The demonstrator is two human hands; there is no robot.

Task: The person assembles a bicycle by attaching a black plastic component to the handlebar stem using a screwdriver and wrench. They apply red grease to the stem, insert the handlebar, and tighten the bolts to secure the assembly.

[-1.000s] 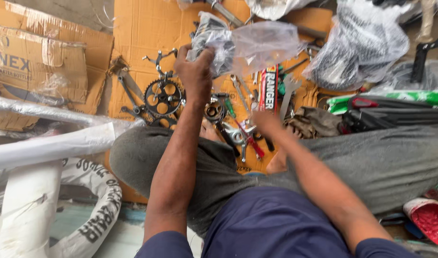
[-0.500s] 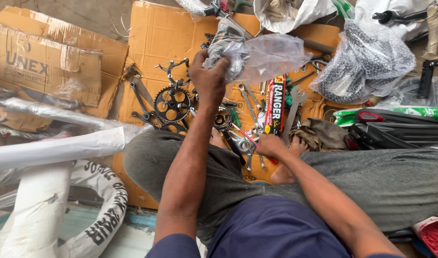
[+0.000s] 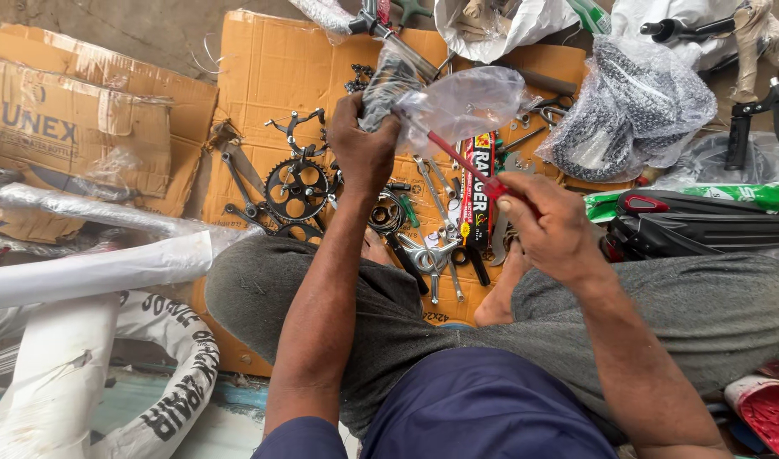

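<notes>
Clear crumpled plastic bag (image 3: 466, 106) with dark metal parts inside, raised above the flattened brown cardboard sheet (image 3: 270, 72). Left hand (image 3: 364, 153) fist-closed round the bag's bunched dark end, fingers curled tight. Thin red-handled tool (image 3: 461, 161) slanting from the bag's mouth down to the right hand (image 3: 555, 225), pinched between thumb and bent fingers. Below, on the cardboard: black toothed chainring with crank (image 3: 296, 189), silver spanners (image 3: 436, 251), a red and black printed packet (image 3: 476, 191). Farther right, large clear bag of black chain (image 3: 631, 110). At far left, white-wrapped tyre (image 3: 164, 374).
</notes>
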